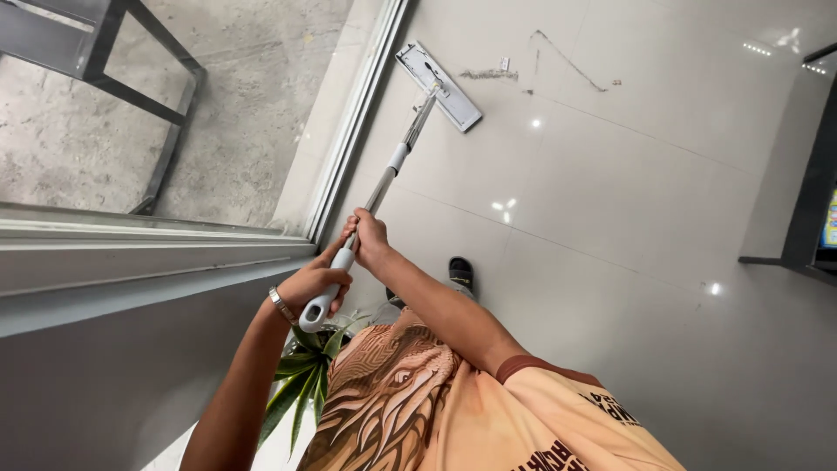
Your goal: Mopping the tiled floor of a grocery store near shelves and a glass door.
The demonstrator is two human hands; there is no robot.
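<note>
I hold a flat mop with both hands. My left hand (312, 283) grips the grey end of the handle (323, 303), close to my chest. My right hand (370, 237) wraps the metal pole (392, 166) a little further down. The pole slants away from me to the flat white mop head (438, 85), which lies on the glossy grey tiled floor (610, 201) beside the window track. A metal bracelet (282, 305) sits on my left wrist.
A sliding window frame (349, 131) runs along the left, with a concrete area and a dark metal stand (131, 61) beyond it. A green potted plant (301, 384) stands below my arms. My sandalled foot (460, 272) is on the tiles. Dark furniture (811, 201) stands at right.
</note>
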